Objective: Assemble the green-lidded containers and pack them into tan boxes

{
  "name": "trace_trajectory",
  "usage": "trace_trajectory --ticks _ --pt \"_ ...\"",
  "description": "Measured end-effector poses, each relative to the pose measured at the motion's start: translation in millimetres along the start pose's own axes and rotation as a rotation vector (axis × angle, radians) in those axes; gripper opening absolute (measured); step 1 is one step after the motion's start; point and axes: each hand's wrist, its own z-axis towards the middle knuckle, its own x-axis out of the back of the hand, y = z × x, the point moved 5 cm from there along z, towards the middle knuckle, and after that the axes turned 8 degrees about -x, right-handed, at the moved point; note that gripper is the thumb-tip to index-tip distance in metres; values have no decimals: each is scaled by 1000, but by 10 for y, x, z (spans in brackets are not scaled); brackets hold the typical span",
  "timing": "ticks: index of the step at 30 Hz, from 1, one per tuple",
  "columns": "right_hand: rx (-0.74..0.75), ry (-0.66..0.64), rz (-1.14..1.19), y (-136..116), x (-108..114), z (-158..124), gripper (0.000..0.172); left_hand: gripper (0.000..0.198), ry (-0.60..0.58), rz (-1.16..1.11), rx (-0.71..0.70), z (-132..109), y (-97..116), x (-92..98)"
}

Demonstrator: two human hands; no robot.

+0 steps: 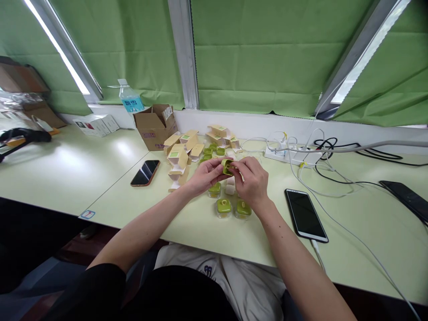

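Note:
Over the middle of the table, my left hand [207, 174] is closed on a small square green lid [228, 166], tilted so its hollow side partly shows. My right hand [250, 182] pinches at the same lid with thumb and fingertips; whether a smaller part is between them is hidden. Just below the hands stand small clear containers with green lids, one at the left [224, 207] and one at the right [243, 209], with another green-lidded container [214, 190] behind. Small whitish blocks [230, 189] lie between my hands. Several more green lids [207, 154] sit farther back.
Opened cream cardboard boxes [179, 158] lie behind my left hand, near a brown carton [155, 127] and a water bottle [131, 98]. Phones lie at left [145, 173] and right [306, 215]. A power strip [294, 155] with tangled cables occupies the back right.

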Motion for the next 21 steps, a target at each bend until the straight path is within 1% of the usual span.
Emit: trace_trajectory --ticks 4,9,12,16,19,21 --pt "31 -22 -15 -29 -9 14 25 56 -14 7 2 -1 -34 -4" --pt "75 -33 -5 -48 -42 19 30 55 -15 -4 19 -7 -57 15" --pt "94 -31 14 -34 -56 16 28 57 -19 -1 32 -14 -41 16" --pt "76 -53 70 18 -44 30 21 58 -2 -10 22 -19 5 -4" --pt "109 -14 181 31 24 47 17 59 24 -44 6 -14 31 -7" --pt "136 42 251 30 84 53 20 60 50 -66 -3 -4 38 15"
